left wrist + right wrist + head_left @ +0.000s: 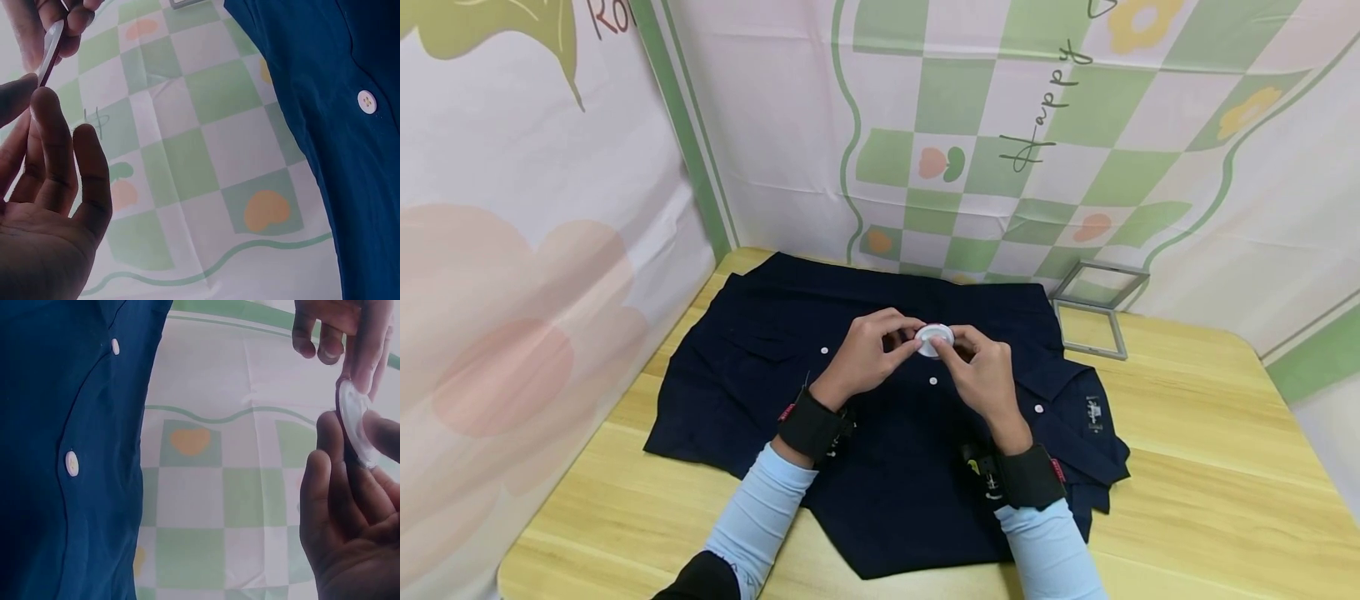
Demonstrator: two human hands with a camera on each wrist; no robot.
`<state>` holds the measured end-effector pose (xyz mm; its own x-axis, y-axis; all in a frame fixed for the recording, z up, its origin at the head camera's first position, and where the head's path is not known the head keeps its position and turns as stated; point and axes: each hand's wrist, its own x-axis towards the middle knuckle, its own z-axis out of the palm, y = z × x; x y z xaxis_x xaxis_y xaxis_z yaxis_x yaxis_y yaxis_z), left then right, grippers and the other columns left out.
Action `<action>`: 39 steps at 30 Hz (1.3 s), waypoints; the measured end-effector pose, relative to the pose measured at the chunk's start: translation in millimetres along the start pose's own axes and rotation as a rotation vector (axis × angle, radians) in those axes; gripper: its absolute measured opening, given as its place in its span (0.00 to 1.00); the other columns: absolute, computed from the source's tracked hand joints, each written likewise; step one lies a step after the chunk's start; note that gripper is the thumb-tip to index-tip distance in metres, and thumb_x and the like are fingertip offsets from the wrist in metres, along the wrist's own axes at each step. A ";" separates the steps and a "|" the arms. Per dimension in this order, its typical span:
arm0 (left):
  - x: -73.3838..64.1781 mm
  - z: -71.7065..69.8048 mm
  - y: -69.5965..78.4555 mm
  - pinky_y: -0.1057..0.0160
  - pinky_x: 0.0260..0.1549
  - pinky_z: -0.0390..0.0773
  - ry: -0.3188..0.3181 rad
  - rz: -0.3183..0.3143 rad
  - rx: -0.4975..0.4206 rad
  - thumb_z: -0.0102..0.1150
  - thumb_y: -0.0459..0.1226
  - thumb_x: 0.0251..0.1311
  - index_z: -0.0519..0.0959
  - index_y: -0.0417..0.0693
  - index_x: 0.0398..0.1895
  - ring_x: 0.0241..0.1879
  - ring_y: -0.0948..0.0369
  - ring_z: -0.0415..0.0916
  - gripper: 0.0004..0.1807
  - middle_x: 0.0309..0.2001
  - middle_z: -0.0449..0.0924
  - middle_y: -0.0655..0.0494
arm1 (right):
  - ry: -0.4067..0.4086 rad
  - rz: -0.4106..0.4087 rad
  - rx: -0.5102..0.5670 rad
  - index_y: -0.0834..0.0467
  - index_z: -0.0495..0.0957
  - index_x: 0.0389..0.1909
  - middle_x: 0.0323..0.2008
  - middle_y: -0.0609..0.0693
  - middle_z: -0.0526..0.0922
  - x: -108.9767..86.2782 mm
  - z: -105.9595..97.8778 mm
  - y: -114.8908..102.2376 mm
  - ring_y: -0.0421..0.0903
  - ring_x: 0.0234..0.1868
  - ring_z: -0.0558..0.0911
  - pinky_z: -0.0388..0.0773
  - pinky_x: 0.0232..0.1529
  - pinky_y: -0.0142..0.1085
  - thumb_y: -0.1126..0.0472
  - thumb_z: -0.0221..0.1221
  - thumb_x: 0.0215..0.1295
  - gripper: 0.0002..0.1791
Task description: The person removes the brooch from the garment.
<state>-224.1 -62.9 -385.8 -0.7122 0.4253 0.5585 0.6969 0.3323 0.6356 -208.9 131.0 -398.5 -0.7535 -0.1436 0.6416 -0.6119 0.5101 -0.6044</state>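
Both hands hold a round white disc, badge-like with a dark red rim (pixel 933 330), above a navy shirt (pixel 880 467). My left hand (pixel 868 354) pinches its left edge between thumb and fingers. On the other side, my right hand (pixel 985 371) grips it, the thumb lying across its white face. The right wrist view shows the disc (pixel 354 415) tilted, with fingers behind it. In the left wrist view the disc (pixel 51 50) appears nearly edge-on. The shirt lies spread on the table with its collar to the right and white buttons (pixel 933 381) down its front.
A wooden table (pixel 1210 433) carries the shirt. At the back right, a grey two-panel frame (pixel 1089 348) has one panel flat and the other leaning up. A checked cloth (pixel 947 100) hangs behind the table, and another printed cloth (pixel 535 167) hangs at the left.
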 end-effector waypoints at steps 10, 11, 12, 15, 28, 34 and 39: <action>1.4 1.4 0.9 0.51 0.33 0.80 -0.013 -0.043 -0.047 0.62 0.32 0.63 0.83 0.38 0.46 0.31 0.58 0.76 0.10 0.35 0.79 0.47 | -0.039 0.027 0.056 0.66 0.83 0.38 0.31 0.59 0.88 -0.1 -3.6 4.1 0.42 0.28 0.84 0.73 0.30 0.18 0.71 0.65 0.60 0.06; 2.2 2.2 1.9 0.51 0.33 0.80 -0.015 -0.040 -0.048 0.63 0.32 0.63 0.83 0.38 0.46 0.31 0.58 0.76 0.10 0.35 0.79 0.47 | -0.052 0.032 0.055 0.66 0.82 0.38 0.32 0.59 0.88 0.0 -5.7 3.8 0.41 0.29 0.84 0.74 0.30 0.18 0.71 0.65 0.61 0.06; 2.9 3.1 2.8 0.51 0.33 0.80 -0.016 -0.035 -0.045 0.62 0.32 0.63 0.83 0.38 0.45 0.31 0.58 0.76 0.09 0.35 0.79 0.47 | -0.067 0.039 0.047 0.66 0.82 0.39 0.32 0.58 0.88 0.2 -7.9 3.5 0.41 0.29 0.84 0.74 0.31 0.19 0.70 0.64 0.61 0.06; 2.8 6.1 4.1 0.53 0.33 0.80 -0.021 -0.014 -0.032 0.62 0.33 0.64 0.83 0.40 0.45 0.32 0.59 0.76 0.09 0.35 0.79 0.48 | -0.120 0.068 0.026 0.65 0.82 0.40 0.34 0.57 0.87 0.5 -15.0 1.9 0.41 0.31 0.84 0.76 0.33 0.21 0.69 0.64 0.63 0.06; -9.2 11.9 2.1 0.63 0.35 0.80 0.179 0.027 0.028 0.65 0.31 0.61 0.85 0.41 0.41 0.33 0.59 0.78 0.07 0.37 0.81 0.49 | -0.192 0.200 0.034 0.62 0.81 0.46 0.36 0.56 0.87 1.5 -40.8 3.9 0.46 0.35 0.85 0.77 0.36 0.25 0.61 0.59 0.70 0.10; -16.0 17.9 -0.1 0.63 0.36 0.80 0.198 0.032 0.060 0.65 0.31 0.60 0.85 0.41 0.41 0.34 0.60 0.78 0.07 0.37 0.81 0.50 | -0.193 0.279 0.037 0.62 0.82 0.44 0.34 0.56 0.87 0.0 -39.1 3.7 0.47 0.34 0.86 0.77 0.34 0.26 0.58 0.57 0.72 0.11; -14.9 17.5 1.9 0.61 0.33 0.79 0.224 0.068 0.082 0.67 0.31 0.58 0.86 0.43 0.40 0.33 0.60 0.78 0.07 0.36 0.81 0.51 | -0.214 0.362 0.073 0.63 0.84 0.43 0.32 0.58 0.88 1.0 -39.9 1.0 0.40 0.32 0.87 0.79 0.36 0.25 0.55 0.57 0.72 0.15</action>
<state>-210.7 -53.9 -402.3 -0.6576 0.2546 0.7090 0.7422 0.3804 0.5518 -200.7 165.2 -379.6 -0.9510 -0.1430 0.2741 -0.3084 0.5000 -0.8092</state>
